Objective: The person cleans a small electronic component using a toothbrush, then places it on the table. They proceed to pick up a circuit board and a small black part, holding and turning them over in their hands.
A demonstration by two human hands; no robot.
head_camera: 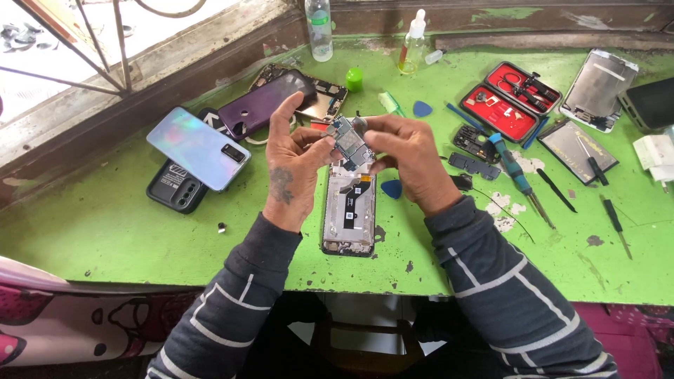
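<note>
A person in a dark, white-lined long-sleeved top is sitting at a worn green workbench (105, 231), and both hands are lifting a small phone circuit board (349, 144) just above an opened phone frame (349, 210) lying on the bench. To the far left, a pale iridescent phone back (196, 147) is resting on a black phone case (172, 186), with a purple phone back (267, 105) beside them. The left hand (291, 165) is pinching the board's left edge, thumb raised and fingers curled closed on it. The board looks light, thin, stiff and fragile, studded with tiny parts, so it seems best gripped by its bare edges. The right hand (407, 158) is closing fingertips on the board's right and top edges. Further right, a blue-handled screwdriver (516, 175) and an open red tool case (511, 98) are lying on the bench
</note>
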